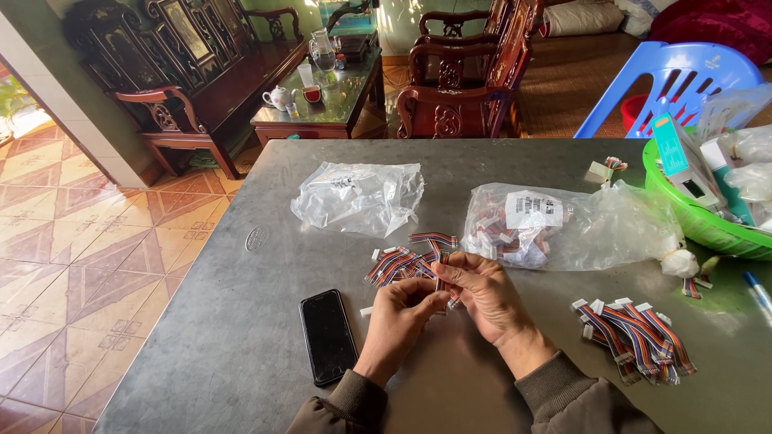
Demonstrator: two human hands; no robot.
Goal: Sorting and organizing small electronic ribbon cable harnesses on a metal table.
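Both hands meet over the grey desk (241, 337), just right of the black phone (328, 336), which serves here as the landmark. The left hand (400, 320) is closed with its fingertips pinched on a short ribbon cable (441, 283) of many colours, and the right hand (485, 296) is curled and pinches the same cable from the other side. I cannot see which end each hand has.

The cable looks very light and soft; it probably bends easily and does not slip much. The small white connectors at its ends seem stiff and a little fragile, so I think the best place to take hold is the plastic connector body or the flat wires just beside it, not one thin wire alone.

Behind the hands, up and right of the phone, a loose heap of cables (398, 261) lies on the desk. Far right of the phone there is a tidy bundle of cables (639, 329).

Above the phone lies a crumpled clear bag (358, 197), almost empty. Right of it is a fuller clear bag (563, 225) with a white rectangular label (533, 210) on top. At the far right edge stands a green basket (691, 221) with more packages inside.
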